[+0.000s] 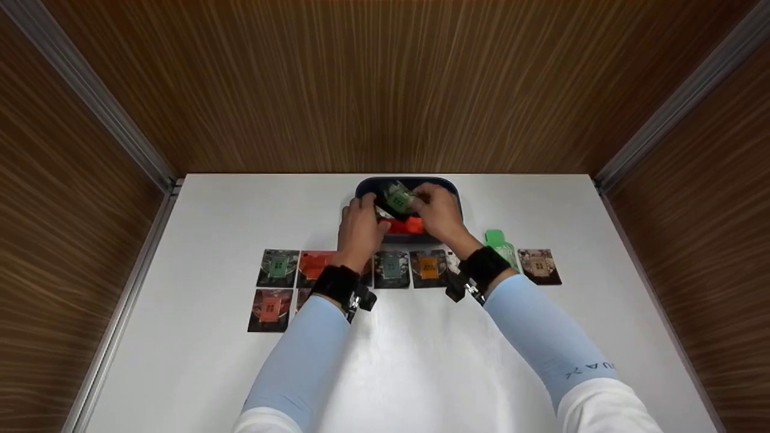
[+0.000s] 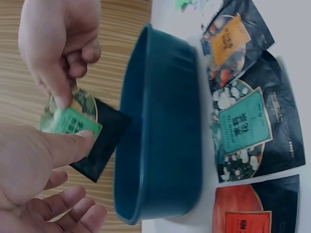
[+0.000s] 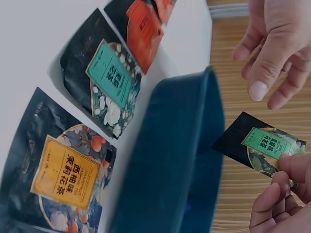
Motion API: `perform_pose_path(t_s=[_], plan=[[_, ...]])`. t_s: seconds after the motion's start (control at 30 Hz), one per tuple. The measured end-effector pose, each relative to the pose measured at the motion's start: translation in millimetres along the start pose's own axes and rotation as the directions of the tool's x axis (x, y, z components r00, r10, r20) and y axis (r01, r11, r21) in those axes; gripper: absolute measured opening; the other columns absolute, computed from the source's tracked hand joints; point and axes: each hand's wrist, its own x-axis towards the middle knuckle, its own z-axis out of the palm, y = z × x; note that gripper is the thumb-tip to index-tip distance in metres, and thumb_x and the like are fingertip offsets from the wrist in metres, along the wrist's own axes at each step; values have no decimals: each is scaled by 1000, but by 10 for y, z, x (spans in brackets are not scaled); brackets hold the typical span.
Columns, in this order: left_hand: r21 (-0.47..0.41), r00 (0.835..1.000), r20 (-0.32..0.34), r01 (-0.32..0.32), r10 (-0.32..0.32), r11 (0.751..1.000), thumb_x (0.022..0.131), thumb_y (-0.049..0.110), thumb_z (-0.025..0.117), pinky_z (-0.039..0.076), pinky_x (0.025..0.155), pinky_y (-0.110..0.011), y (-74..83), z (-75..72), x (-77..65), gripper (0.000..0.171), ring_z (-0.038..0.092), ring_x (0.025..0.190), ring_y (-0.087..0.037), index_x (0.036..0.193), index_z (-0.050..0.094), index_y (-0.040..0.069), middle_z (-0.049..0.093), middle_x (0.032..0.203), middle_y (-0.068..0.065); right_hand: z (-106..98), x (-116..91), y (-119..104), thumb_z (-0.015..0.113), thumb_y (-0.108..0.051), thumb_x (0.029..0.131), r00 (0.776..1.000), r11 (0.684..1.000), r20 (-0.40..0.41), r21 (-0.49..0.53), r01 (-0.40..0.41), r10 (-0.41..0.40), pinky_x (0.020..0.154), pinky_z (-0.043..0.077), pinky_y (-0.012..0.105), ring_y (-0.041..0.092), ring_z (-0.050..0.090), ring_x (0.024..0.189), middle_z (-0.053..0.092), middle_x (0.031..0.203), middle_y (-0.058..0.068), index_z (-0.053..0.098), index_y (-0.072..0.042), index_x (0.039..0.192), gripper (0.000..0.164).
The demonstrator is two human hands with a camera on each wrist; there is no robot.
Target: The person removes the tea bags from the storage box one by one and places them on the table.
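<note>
My right hand (image 1: pixel 442 211) pinches a tea packet (image 3: pixel 262 145), black with a green label, by one edge over the dark blue tub (image 2: pixel 170 126). The packet hangs tilted above the rim. On the tub's other side my left hand (image 1: pixel 360 228) is held with its fingers apart, holding nothing; in the right wrist view its fingertips (image 3: pixel 257 90) are clear of the packet. From the left wrist, the left thumb (image 2: pixel 73 148) overlaps the packet. Bright red items (image 1: pixel 394 227) show inside the tub, partly hidden by the hands.
Along the white table in front of the tub lie several tea packets, including one with a teal label (image 2: pixel 245 121), one orange (image 3: pixel 67 172) and one brown (image 1: pixel 539 264). A green-topped pouch (image 1: pixel 495 238) lies near the right forearm. Wood-grain panels (image 1: pixel 385 90) wall the table.
</note>
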Motion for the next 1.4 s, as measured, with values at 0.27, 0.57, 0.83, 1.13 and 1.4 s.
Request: perform_pose_path(t_s=[0.27, 0.57, 0.83, 1.13, 1.4], plan=[[-135, 1000, -4, -30, 30, 990, 100, 19, 75, 45, 112, -47, -18, -125, -35, 60, 52, 135, -38, 154, 50, 7, 57, 147, -20, -99, -189, -53, 69, -13, 103, 998, 997, 9, 49, 54, -55, 80, 53, 37, 26, 66, 94, 69, 109, 15, 73, -2, 116, 17], [-265, 999, -17, -45, 42, 963, 102, 17, 73, 52, 99, -44, -82, -143, -193, 35, 62, 118, -30, 136, 68, 10, 69, 125, -11, -83, -427, -64, 71, -12, 102, 996, 992, 34, 95, 81, -85, 79, 53, 31, 24, 66, 93, 68, 108, 12, 75, -4, 114, 16], [-321, 999, -5, -50, 51, 946, 101, 16, 73, 55, 82, -40, -182, -51, -350, 22, 68, 93, -24, 119, 76, 4, 75, 106, -12, 43, -582, 7, 74, -14, 100, 998, 974, 25, 221, 54, -61, 66, 51, 23, 14, 65, 79, 74, 98, 10, 75, -5, 116, 18], [-464, 993, 112, 77, -27, 882, 103, 15, 70, 46, 65, -30, -428, 37, -665, 11, 58, 69, -14, 96, 70, 6, 62, 78, -3, 380, -841, 210, 74, -13, 99, 992, 940, 93, 325, -107, 81, 50, 49, 24, 39, 67, 69, 70, 83, 20, 73, -2, 101, 11], [-382, 982, 123, 182, -145, 906, 100, 18, 74, 49, 63, -32, -571, 113, -883, 12, 60, 58, -13, 97, 78, 8, 68, 73, -1, 671, -1027, 325, 74, -14, 99, 964, 908, 169, 335, -252, 206, 47, 42, 24, 14, 57, 54, 66, 68, 5, 74, -3, 100, 12]])
